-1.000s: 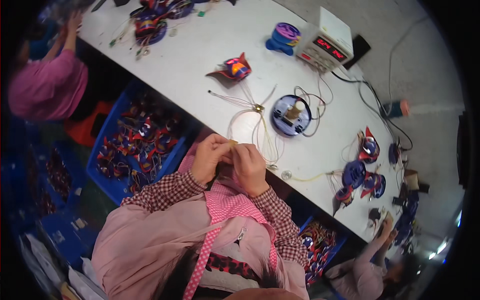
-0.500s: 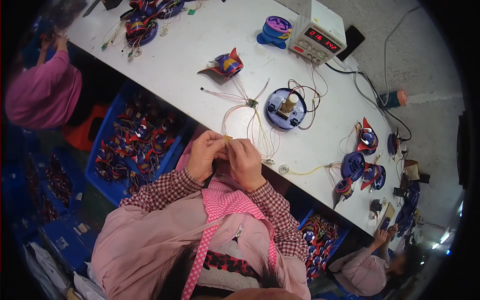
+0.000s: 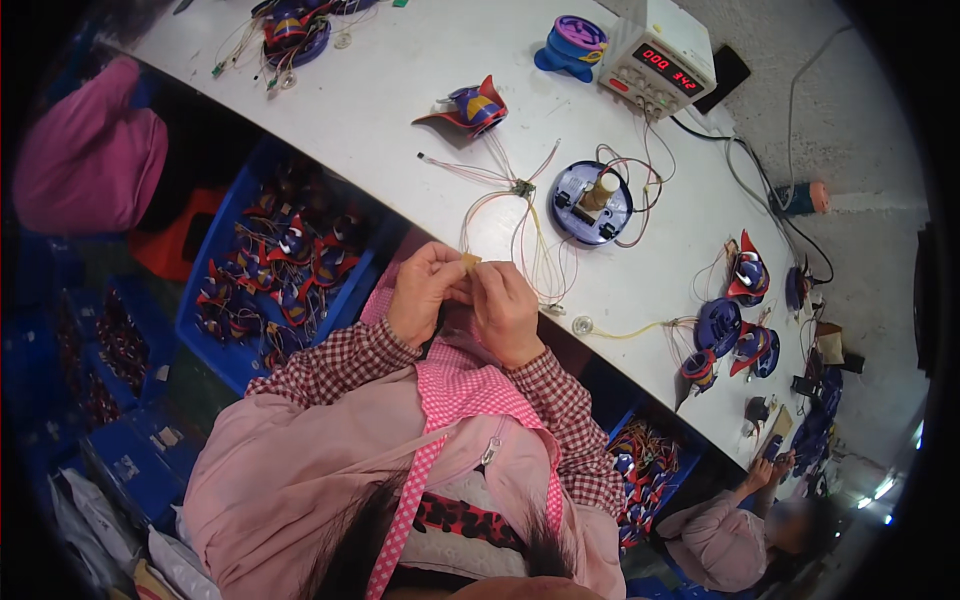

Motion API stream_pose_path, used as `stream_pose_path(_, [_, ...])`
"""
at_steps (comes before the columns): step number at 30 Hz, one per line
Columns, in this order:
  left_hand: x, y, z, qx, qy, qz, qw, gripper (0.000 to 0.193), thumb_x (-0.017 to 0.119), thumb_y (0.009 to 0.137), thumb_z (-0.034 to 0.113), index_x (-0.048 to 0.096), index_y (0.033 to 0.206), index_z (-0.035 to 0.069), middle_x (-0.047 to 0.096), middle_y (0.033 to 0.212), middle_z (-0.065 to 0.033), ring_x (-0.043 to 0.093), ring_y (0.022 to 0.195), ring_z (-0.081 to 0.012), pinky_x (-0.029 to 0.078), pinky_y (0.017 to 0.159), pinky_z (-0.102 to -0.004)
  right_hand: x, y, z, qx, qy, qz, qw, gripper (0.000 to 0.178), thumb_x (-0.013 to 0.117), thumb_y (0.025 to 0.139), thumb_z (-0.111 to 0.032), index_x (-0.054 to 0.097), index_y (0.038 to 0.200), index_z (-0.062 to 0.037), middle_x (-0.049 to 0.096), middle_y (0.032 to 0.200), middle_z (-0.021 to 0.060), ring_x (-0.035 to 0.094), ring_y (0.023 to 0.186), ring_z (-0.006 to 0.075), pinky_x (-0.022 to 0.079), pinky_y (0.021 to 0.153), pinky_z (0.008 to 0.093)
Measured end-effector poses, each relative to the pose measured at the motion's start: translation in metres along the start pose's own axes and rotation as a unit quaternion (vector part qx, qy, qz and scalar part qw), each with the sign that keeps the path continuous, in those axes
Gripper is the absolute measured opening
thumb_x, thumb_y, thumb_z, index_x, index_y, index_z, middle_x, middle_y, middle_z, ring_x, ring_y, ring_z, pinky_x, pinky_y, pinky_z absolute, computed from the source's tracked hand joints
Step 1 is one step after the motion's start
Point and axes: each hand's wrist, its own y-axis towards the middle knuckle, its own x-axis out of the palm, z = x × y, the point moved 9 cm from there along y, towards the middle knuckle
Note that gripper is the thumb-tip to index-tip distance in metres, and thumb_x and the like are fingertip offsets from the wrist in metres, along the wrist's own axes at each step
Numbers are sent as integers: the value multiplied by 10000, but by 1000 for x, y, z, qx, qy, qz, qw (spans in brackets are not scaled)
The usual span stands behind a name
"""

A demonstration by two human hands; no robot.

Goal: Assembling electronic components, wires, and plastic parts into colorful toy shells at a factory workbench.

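At the table's near edge, my left hand (image 3: 425,292) and my right hand (image 3: 507,312) meet, fingertips pinched together on a small tan, flat piece (image 3: 470,261). Most of that piece is hidden by the fingers. Thin wires run down toward it from a small circuit board (image 3: 523,188) on the table just ahead. Beyond the board lies a purple, red and yellow toy part (image 3: 472,107), wired to it. To the right of the board is a round purple base (image 3: 565,222) with a tan cylinder (image 3: 598,192) standing in it.
A white power supply (image 3: 660,60) with a red display stands at the back, beside a blue and purple round toy (image 3: 572,47). More wired toy parts (image 3: 748,272) lie at the right. A blue bin of toy parts (image 3: 225,355) sits below left; co-workers (image 3: 95,165) sit on both sides.
The view has shifted slightly, so the table things appear a little farther right. The display's reading has changed. My hands keep their pinch on the tan piece.
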Motion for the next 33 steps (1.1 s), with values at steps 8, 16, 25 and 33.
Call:
stream_pose_path(8, [-5, -2, 18, 21, 242, -63, 968, 157, 586, 861, 79, 552, 987, -8, 599, 856, -78, 594, 729, -141, 478, 648, -229, -30, 10, -1, 47, -10, -32, 998, 292, 673, 756, -68, 562, 1022, -17, 575, 855, 105, 562, 621, 225, 463, 536, 313])
stream_pose_path(16, [118, 6, 95, 415, 547, -201, 699, 628, 728, 741, 233, 439, 1236, -25, 451, 1210, -195, 461, 1096, -332, 404, 887, -375, -117, 54, 80, 135, -85, 79, 984, 422, 702, 779, -164, 536, 1113, 34, 574, 899, 142, 584, 641, 216, 468, 545, 327])
stream_pose_path(25, [172, 105, 35, 385, 654, -222, 612, 1066, 803, 539, 470, 310, 1334, -39, 389, 1304, -226, 365, 1221, -360, 293, 968, -473, -86, 78, 123, 164, -114, 14, 980, 334, 674, 797, -247, 579, 989, 8, 604, 878, 166, 601, 694, 320, 484, 613, 394])
stream_pose_path(33, [179, 108, 24, 364, 693, -241, 573, 1000, 783, 539, 517, 385, 1307, 15, 450, 1238, -171, 405, 1175, -300, 294, 930, -434, -97, 62, 89, 28, -124, 81, 989, 219, 678, 795, -187, 584, 886, -12, 595, 815, 131, 598, 647, 281, 486, 575, 351])
